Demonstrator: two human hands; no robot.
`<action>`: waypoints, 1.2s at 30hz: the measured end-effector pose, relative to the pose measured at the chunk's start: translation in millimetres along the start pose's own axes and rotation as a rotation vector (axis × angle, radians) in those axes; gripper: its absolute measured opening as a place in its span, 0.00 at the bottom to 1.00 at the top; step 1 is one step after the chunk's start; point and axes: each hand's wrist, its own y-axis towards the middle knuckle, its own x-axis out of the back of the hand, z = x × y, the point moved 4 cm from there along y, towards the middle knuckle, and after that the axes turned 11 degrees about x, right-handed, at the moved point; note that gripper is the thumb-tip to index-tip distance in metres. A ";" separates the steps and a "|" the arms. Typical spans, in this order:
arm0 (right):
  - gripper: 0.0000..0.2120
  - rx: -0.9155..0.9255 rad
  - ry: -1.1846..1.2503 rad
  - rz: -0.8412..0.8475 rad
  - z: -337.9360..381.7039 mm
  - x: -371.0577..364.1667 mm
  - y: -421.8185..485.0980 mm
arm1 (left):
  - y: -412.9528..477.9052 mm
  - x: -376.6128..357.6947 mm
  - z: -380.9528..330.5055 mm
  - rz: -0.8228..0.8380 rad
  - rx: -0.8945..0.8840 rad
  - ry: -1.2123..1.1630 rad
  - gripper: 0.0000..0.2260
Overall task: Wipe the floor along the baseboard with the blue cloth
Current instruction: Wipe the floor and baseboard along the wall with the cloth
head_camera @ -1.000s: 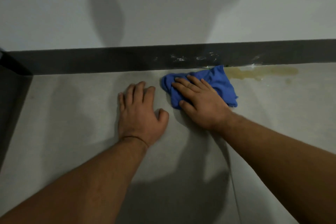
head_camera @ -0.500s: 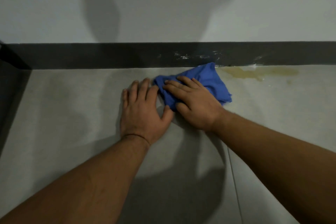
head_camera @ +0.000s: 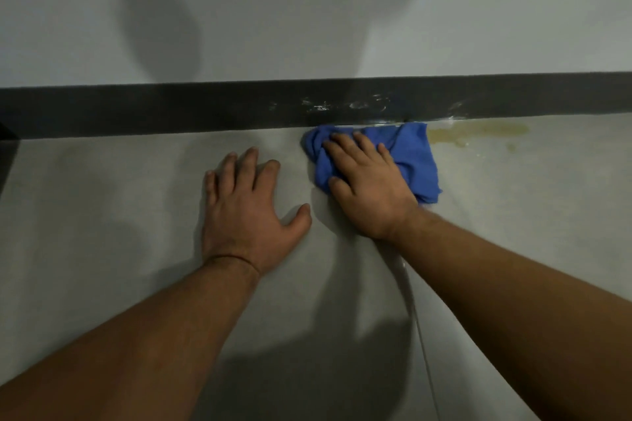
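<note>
The crumpled blue cloth lies on the grey floor, its top edge touching the dark baseboard. My right hand presses flat on the cloth's left half, fingers pointing at the baseboard. My left hand rests palm down on the bare floor just left of the cloth, fingers spread, holding nothing. A yellowish stain spreads on the floor along the baseboard, starting right at the cloth's right edge.
White scuff marks show on the baseboard above the cloth. A pale wall rises behind it. A dark vertical surface closes the left edge. A thin floor seam runs toward me under the right forearm.
My right hand has pushed the cloth up against the baseboard and a little to the right, toward the stain. A gap has opened between the hands; the left hand stays planted.
</note>
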 end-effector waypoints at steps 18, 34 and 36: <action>0.33 -0.057 -0.006 -0.077 -46.1 9.8 -29.9 | -1.3 1.3 -3.3 0.016 0.005 -0.039 0.38; 0.31 -0.049 -0.041 -0.060 -95.4 24.6 -27.5 | -26.4 -6.7 -132.2 0.030 -0.266 -0.205 0.25; 0.30 -0.015 -0.016 -0.064 -94.0 23.8 -38.7 | -28.0 -13.8 -151.7 0.057 -0.217 -0.217 0.23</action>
